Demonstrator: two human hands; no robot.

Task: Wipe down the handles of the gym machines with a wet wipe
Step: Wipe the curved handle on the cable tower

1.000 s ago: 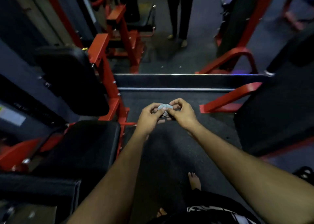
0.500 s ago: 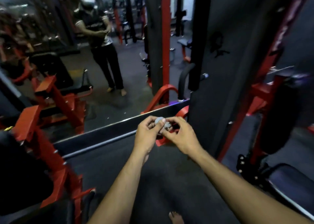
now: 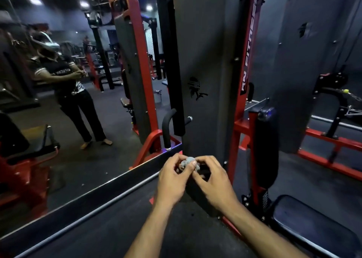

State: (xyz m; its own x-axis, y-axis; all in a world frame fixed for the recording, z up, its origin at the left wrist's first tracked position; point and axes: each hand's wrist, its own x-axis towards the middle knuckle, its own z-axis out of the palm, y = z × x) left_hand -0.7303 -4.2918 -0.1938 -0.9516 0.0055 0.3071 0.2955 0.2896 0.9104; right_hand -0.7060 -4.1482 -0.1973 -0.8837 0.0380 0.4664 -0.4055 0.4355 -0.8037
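Both hands meet at chest height in the middle of the view, holding a small crumpled grey wet wipe (image 3: 188,161) between them. My left hand (image 3: 173,176) pinches it from the left with thumb and fingers. From the right, my right hand (image 3: 212,181) has curled fingers on the wipe's lower edge. Just beyond the hands stands a tall dark grey and red gym machine (image 3: 205,71). A curved black padded handle (image 3: 167,126) sticks out at its left side, above and left of my hands. No hand touches a handle.
A wall mirror (image 3: 64,105) on the left reflects a standing person and other red machines. A black upright pad (image 3: 265,150) and a black seat (image 3: 313,228) are to my right. More red frame (image 3: 333,140) runs along the floor at far right. Dark floor lies underfoot.
The view has lifted from the floor and swung right to face the tall machine. Both hands have kept working the wipe between the fingers at the same spot in front of me.
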